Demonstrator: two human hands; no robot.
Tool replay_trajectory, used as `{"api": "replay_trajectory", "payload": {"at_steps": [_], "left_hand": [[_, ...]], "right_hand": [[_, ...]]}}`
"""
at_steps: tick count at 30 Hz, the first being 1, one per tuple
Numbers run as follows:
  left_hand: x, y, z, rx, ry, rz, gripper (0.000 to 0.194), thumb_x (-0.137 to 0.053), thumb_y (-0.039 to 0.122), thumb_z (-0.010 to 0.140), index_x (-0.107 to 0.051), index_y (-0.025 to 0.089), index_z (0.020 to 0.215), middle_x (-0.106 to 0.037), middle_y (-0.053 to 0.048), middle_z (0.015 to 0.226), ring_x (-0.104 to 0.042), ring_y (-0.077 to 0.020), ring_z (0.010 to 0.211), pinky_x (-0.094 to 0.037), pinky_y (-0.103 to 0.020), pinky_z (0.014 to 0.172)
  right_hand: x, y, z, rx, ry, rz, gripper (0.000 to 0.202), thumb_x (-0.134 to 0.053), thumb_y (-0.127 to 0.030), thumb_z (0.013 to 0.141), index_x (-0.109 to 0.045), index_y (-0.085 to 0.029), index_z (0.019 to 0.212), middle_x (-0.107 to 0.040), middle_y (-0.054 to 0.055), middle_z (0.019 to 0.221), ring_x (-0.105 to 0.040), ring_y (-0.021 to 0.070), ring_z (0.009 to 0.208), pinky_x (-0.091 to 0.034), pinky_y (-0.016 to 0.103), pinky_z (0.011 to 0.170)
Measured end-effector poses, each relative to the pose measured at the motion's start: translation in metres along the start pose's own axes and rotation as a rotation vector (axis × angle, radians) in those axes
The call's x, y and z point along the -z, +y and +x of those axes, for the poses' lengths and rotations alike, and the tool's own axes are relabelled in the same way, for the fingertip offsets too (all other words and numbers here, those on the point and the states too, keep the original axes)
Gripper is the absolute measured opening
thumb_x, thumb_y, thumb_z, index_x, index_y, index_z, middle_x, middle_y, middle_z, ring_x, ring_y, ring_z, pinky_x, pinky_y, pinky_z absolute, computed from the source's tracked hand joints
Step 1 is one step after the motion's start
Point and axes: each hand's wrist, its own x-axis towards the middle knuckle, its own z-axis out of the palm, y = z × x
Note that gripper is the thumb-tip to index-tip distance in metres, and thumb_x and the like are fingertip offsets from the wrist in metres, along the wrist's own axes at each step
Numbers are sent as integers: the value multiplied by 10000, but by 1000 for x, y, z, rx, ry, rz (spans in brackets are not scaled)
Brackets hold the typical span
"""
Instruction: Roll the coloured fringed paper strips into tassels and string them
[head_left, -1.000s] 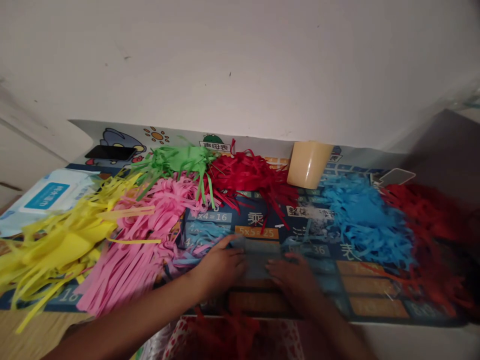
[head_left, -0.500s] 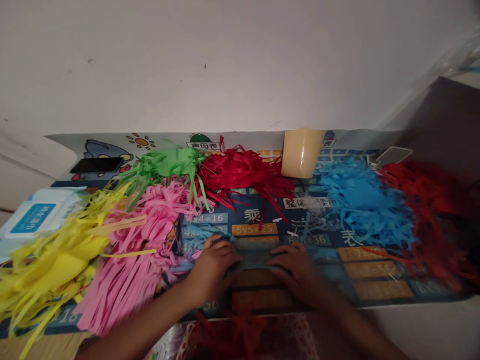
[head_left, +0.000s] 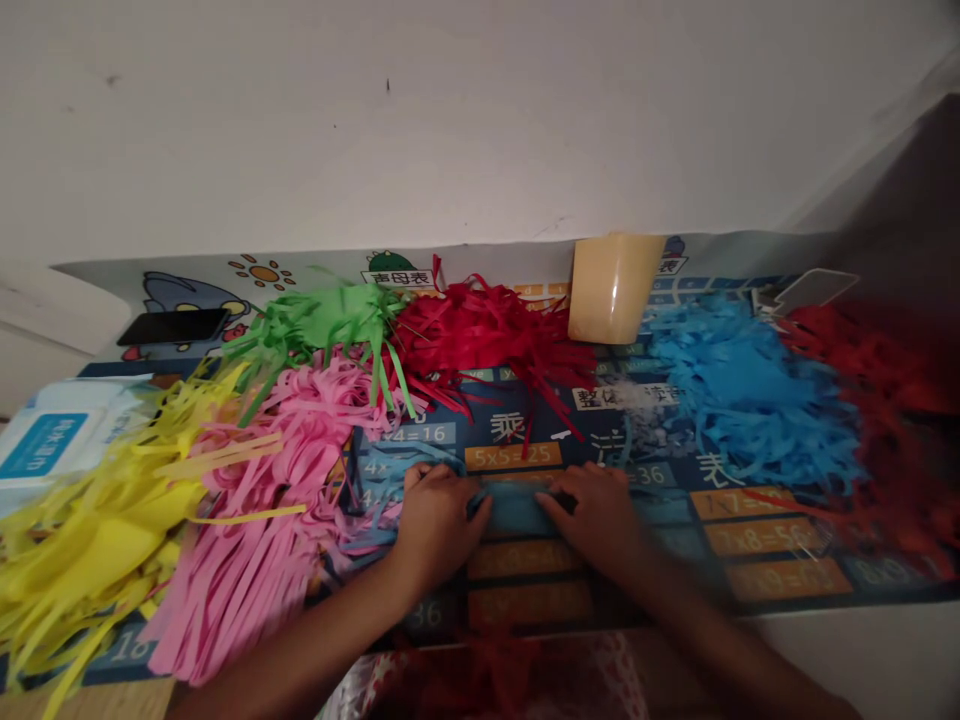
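Note:
A blue fringed strip [head_left: 517, 508], like thin crepe paper or cloth, lies flat across the middle of the printed mat. My left hand [head_left: 441, 518] closes on its left part, thumb toward the middle, and loose blue fringe [head_left: 416, 458] spreads beyond the fingers. On the right part my right hand [head_left: 600, 515] is closed too, with thumb and fingertips pressed on the strip. A short bare stretch of blue shows between the two hands. Beside my left forearm is a pink fringed bundle [head_left: 247, 560].
Yellow [head_left: 112, 530], green [head_left: 322, 315], red [head_left: 487, 335] and blue [head_left: 757, 385] fringed bundles surround the hands. A tan tape roll or cup [head_left: 615, 290] stands at the back by the wall. At left are a black phone [head_left: 174, 326] and a wipes pack [head_left: 56, 440].
Both hands stay on the blue strip; the right thumb and fingers now press closer on it. The camera view has shifted slightly, moving the outer things outward.

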Motion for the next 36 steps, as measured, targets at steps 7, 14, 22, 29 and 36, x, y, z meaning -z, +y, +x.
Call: {"api": "replay_trajectory", "payload": {"at_steps": [7, 14, 22, 29, 36], "left_hand": [[-3, -2, 1, -33, 54, 44, 237, -597, 323, 855, -670, 209, 661, -625, -33, 603, -585, -216, 702, -357, -386, 751], [-1, 0, 2, -89, 138, 78, 168, -654, 218, 830, -663, 221, 997, -692, -69, 996, -579, -276, 951, -368, -459, 855], [4, -6, -5, -589, -34, 183, 132, -604, 208, 842, -672, 214, 955, -692, -54, 975, -515, -273, 1100, -163, -522, 1138], [8, 0, -4, -490, 32, 115, 179, -611, 290, 807, -677, 211, 953, -700, -55, 964, -536, -279, 1076, -87, -621, 1141], [-6, -4, -1, -453, 122, 137, 54, -641, 263, 824, -675, 229, 848, -694, -20, 837, -556, -253, 1029, -66, -602, 1147]], "right_hand": [[-1, 0, 4, 6, -7, -3, 282, -613, -403, 886, -645, -242, 656, -654, 2, 660, -577, 195, 682, -305, 358, 673], [0, 5, 9, -52, -47, 29, 185, -687, -344, 823, -632, -240, 681, -661, -16, 662, -596, 196, 691, -312, 350, 690], [57, 19, -21, 236, 113, -197, 180, -547, -270, 923, -647, -247, 1071, -691, 56, 1098, -586, 260, 1017, -312, 461, 937], [27, 24, -21, 518, 81, -114, 170, -524, -139, 938, -665, -236, 933, -739, -12, 1016, -584, 217, 1064, -217, 486, 1053], [30, -14, -13, 356, 36, -101, 299, -626, -208, 849, -618, -203, 1147, -669, 71, 1187, -545, 262, 1105, -248, 479, 1002]]}}
